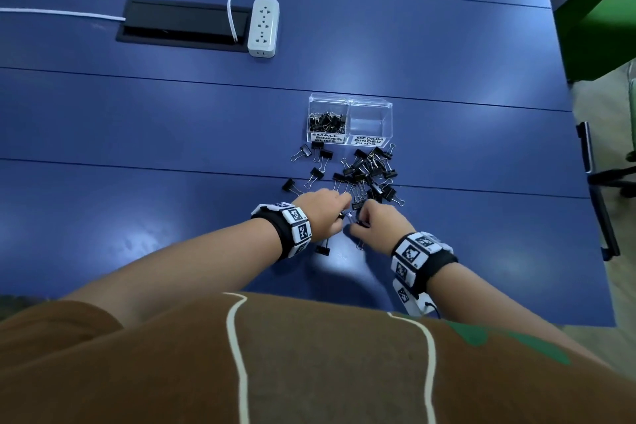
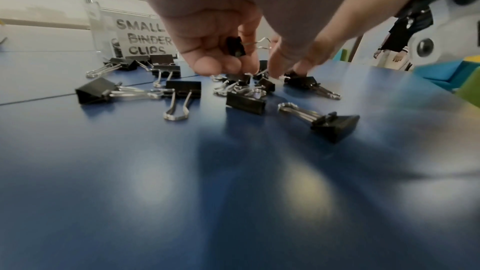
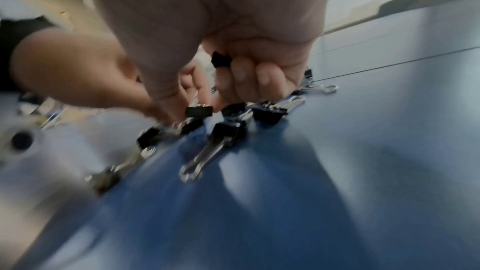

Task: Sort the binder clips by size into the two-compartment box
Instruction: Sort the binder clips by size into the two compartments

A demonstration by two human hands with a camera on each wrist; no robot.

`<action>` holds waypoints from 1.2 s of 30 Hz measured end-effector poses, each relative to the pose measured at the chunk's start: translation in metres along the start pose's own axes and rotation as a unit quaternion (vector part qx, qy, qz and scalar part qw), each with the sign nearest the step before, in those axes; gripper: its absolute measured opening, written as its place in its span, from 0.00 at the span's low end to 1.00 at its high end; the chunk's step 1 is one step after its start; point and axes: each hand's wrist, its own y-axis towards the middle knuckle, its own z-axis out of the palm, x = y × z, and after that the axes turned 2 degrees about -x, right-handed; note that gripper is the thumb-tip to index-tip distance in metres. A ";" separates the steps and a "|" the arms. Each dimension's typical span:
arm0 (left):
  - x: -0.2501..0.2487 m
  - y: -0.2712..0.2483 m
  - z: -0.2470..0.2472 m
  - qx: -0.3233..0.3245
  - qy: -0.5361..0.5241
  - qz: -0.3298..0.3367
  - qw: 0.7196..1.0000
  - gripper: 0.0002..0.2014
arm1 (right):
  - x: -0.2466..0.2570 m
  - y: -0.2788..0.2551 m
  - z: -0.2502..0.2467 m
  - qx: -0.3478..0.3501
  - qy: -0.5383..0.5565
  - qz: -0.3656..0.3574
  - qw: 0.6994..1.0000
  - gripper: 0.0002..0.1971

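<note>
A clear two-compartment box [image 1: 350, 103] stands on the blue table; its left half, labelled small binder clips [image 1: 327, 121], holds several black clips, while the right half, labelled medium, is bare. Loose black binder clips [image 1: 370, 172] lie scattered in front of it. My left hand [image 1: 325, 213] hovers at the near edge of the pile with a small clip [image 2: 235, 46] held in its curled fingers. My right hand [image 1: 373, 222] is close beside it, fingers curled round a small black clip [image 3: 221, 60], fingertips down among the clips [image 3: 228, 128].
A white power strip [image 1: 263, 27] and a black cable hatch [image 1: 182, 24] sit at the far left of the table [image 1: 137, 134]. One clip [image 1: 322, 249] lies near my left wrist. The table's right edge borders a chair and green wall.
</note>
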 end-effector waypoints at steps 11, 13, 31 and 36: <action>0.011 0.006 0.008 -0.017 -0.061 0.001 0.998 0.13 | -0.005 0.051 -0.093 -0.013 0.450 0.041 0.892 0.05; 0.013 0.005 0.007 -0.022 -0.097 -0.006 0.995 0.12 | 0.012 0.065 -0.105 -0.032 0.462 0.021 0.886 0.06; 0.047 0.056 -0.098 -0.247 -0.228 -0.121 0.934 0.05 | 0.059 0.092 -0.106 -0.168 0.136 -0.114 0.970 0.19; 0.050 0.081 -0.107 -0.219 -0.174 -0.123 0.952 0.05 | 0.004 0.060 -0.086 -0.159 0.130 -0.069 0.976 0.09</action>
